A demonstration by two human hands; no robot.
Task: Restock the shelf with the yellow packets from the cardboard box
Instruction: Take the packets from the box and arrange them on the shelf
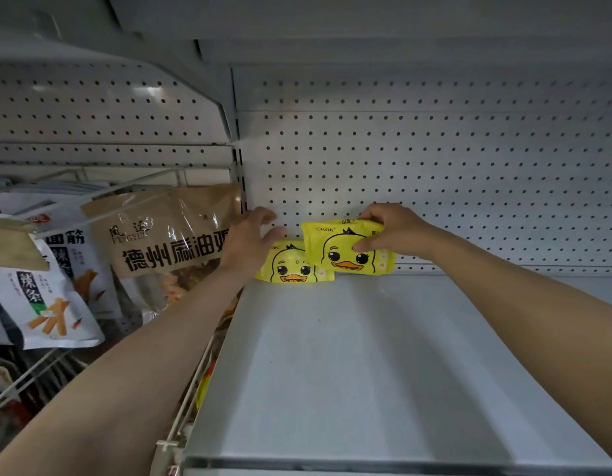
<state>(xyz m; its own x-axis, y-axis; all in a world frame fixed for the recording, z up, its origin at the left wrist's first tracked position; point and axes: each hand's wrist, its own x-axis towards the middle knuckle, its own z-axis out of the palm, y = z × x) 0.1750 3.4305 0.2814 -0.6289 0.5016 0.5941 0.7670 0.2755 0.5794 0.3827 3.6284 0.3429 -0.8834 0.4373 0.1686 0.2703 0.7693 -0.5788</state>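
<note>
Right hand pinches "CKQK" duck packet; left hand spread.

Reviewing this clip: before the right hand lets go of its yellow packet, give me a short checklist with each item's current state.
1. Right hand grips the second yellow packet by its top edge: ok.
2. Second packet seated on the shelf: cannot tell; its lower edge sits at the back of the shelf.
3. First yellow packet upright against the pegboard: ok.
4. Left hand clear of the first packet: cannot tell; fingers spread beside it.
5. Packets overlap: not ok if a neat row is wanted.
6. Cardboard box: cannot tell, out of view.
</note>
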